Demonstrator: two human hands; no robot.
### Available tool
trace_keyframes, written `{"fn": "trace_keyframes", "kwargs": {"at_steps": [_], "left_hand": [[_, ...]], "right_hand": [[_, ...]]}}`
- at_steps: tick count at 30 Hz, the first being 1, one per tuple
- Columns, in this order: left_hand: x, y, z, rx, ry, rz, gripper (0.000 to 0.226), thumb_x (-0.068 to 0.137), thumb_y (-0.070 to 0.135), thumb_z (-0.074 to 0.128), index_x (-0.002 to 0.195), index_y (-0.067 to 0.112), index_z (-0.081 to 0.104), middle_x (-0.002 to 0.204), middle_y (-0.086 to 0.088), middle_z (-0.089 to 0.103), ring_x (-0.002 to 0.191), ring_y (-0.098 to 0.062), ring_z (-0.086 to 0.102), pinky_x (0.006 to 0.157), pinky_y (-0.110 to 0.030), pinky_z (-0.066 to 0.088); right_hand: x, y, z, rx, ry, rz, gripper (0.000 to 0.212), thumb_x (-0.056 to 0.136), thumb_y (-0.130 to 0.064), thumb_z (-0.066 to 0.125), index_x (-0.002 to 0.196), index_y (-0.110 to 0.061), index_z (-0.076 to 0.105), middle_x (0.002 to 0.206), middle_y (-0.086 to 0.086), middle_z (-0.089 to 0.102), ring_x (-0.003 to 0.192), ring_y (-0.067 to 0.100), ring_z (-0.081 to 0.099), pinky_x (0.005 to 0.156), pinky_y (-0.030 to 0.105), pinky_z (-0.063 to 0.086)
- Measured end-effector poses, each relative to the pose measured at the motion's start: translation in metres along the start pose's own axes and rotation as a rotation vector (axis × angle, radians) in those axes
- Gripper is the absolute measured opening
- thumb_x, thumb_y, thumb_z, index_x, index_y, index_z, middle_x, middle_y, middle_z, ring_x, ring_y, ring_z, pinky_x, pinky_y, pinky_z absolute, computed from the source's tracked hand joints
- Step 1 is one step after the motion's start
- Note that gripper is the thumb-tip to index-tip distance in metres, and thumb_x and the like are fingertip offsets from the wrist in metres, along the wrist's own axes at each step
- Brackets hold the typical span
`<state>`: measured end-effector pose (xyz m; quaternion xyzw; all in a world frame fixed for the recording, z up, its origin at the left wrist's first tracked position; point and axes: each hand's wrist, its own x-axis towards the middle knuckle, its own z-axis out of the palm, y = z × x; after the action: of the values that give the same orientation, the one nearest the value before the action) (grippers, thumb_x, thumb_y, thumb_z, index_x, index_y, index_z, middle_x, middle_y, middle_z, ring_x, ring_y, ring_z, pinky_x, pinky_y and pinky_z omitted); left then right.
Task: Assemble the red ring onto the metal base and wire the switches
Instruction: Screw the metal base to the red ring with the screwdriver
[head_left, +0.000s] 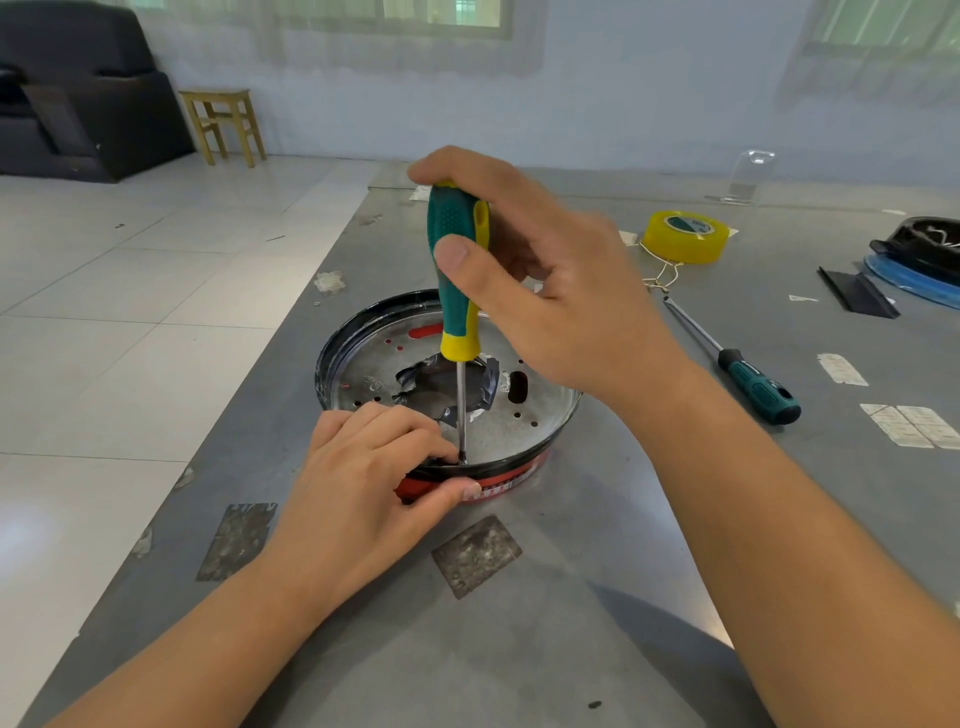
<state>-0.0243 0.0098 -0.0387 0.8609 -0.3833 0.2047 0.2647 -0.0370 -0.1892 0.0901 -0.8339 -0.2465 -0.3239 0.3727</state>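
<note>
my right hand (545, 291) is curled round the green and yellow handle of a screwdriver (460, 280), thumb laid across the front of the grip, holding it upright with the shaft running straight down. its tip meets the near rim of the metal base (540, 415), at about 6 o'clock on the round dish. my left hand (374, 478) sits at that same spot: the fingers are bent over the rim and bunched just beside the tip, and the thumb presses flat against the outer face of the red ring (511, 480), which wraps the base below its dark edge. so that hand pinches the rim between fingers and thumb. the base lies on the grey table (597, 597), right in front of me, with a ragged hole at its centre and small holes scattered around it. a second screwdriver (737, 358) lies flat at 3 o'clock from the base, well apart. a yellow tape roll (684, 236) sits at about 2 o'clock, farther back, and a dark tray (924, 244) rests at the right edge.
</note>
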Motion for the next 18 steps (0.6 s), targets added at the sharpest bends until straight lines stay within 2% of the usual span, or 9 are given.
{"fn": "trace_keyframes", "kwargs": {"at_steps": [3,5,7,10,13,15,18], "left_hand": [[0.000,0.000,0.001,0.005,0.004,0.001,0.040,0.090,0.066,0.057,0.096,0.033,0.078,0.105,0.018,0.070,0.099,-0.008,0.064,0.088,-0.025,0.032],[0.000,-0.001,0.001,0.003,0.004,-0.001,0.039,0.090,0.066,0.057,0.096,0.033,0.078,0.105,0.019,0.070,0.100,-0.007,0.063,0.089,-0.025,0.032],[0.000,-0.001,0.001,0.004,0.005,-0.004,0.039,0.090,0.067,0.057,0.096,0.033,0.078,0.105,0.019,0.070,0.100,-0.007,0.063,0.090,-0.024,0.032],[0.000,0.000,0.001,0.003,0.016,-0.004,0.038,0.089,0.066,0.059,0.094,0.033,0.078,0.104,0.018,0.071,0.100,-0.007,0.065,0.089,-0.025,0.033],[-0.001,0.001,0.001,0.001,0.024,-0.002,0.038,0.089,0.066,0.059,0.094,0.033,0.078,0.104,0.018,0.071,0.100,-0.007,0.065,0.090,-0.026,0.034],[-0.001,0.001,0.001,0.002,0.029,0.000,0.038,0.089,0.065,0.059,0.093,0.032,0.078,0.103,0.018,0.072,0.099,-0.007,0.066,0.089,-0.027,0.035],[-0.001,0.002,0.001,-0.001,0.042,0.000,0.038,0.089,0.064,0.060,0.092,0.032,0.079,0.102,0.018,0.072,0.098,-0.008,0.067,0.089,-0.028,0.036]], "right_hand": [[0.000,-0.005,-0.006,0.077,-0.063,0.039,0.037,0.103,-0.015,0.047,0.139,-0.020,0.056,0.099,0.002,0.065,0.084,0.020,0.066,0.077,0.032,0.060],[0.002,-0.008,-0.010,0.136,-0.095,0.095,0.039,0.101,-0.010,0.049,0.137,-0.021,0.058,0.113,0.004,0.066,0.094,0.023,0.072,0.084,0.039,0.062],[0.005,-0.010,-0.016,0.160,-0.122,0.135,0.038,0.099,-0.008,0.052,0.134,-0.022,0.060,0.117,0.002,0.066,0.095,0.023,0.075,0.084,0.041,0.063],[0.009,-0.014,-0.024,0.140,-0.171,0.154,0.037,0.097,-0.013,0.060,0.131,-0.028,0.063,0.110,-0.005,0.067,0.089,0.015,0.075,0.081,0.029,0.061],[0.012,-0.019,-0.028,0.068,-0.200,0.153,0.032,0.095,-0.023,0.068,0.124,-0.035,0.064,0.101,-0.011,0.066,0.075,0.010,0.072,0.071,0.014,0.054],[0.012,-0.022,-0.028,0.009,-0.196,0.146,0.028,0.093,-0.027,0.069,0.120,-0.035,0.063,0.095,-0.011,0.063,0.070,0.008,0.069,0.065,0.013,0.053],[0.011,-0.023,-0.020,-0.128,-0.140,0.111,0.020,0.092,-0.030,0.069,0.106,-0.023,0.056,0.078,-0.010,0.055,0.065,0.006,0.053,0.060,0.016,0.047]]}}
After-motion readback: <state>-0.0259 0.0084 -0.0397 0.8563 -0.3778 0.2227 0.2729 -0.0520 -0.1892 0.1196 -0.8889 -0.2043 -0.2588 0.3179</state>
